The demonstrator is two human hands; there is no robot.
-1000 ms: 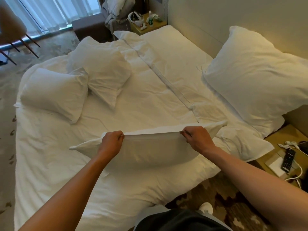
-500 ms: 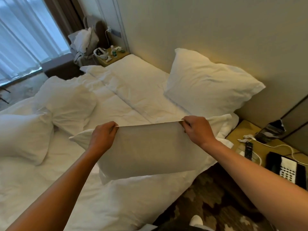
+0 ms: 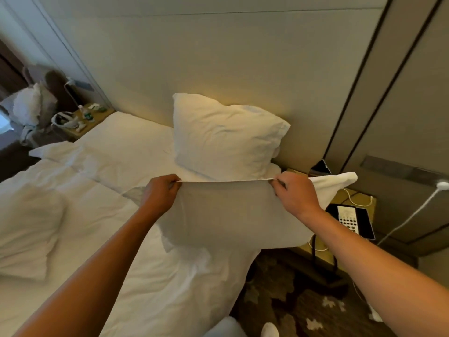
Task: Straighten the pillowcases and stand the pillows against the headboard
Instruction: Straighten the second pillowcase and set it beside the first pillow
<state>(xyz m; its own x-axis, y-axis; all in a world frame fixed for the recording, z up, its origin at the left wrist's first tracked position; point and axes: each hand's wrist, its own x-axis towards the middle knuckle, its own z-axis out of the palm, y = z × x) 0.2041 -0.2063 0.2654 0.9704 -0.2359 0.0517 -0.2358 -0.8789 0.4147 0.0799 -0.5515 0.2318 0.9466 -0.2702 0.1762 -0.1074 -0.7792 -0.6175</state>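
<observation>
A black telephone (image 3: 349, 221) with a white keypad sits on the near bedside table (image 3: 359, 199) — white cables (image 3: 357, 203) trail across the top. The far nightstand (image 3: 83, 120) holds small bottles (image 3: 85, 114) — patterned carpet (image 3: 303, 300) covers the floor.

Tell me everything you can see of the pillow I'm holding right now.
The held pillow is white, in a soft cloth case that looks like cotton. It hangs lifted by its top edge, pulled taut and straight between the left hand and the right hand, each pinching that hem. A loose corner flap sticks out past the right hand. Its body sags below, over the bed's near corner, in front of the pillow standing at the headboard.
</observation>
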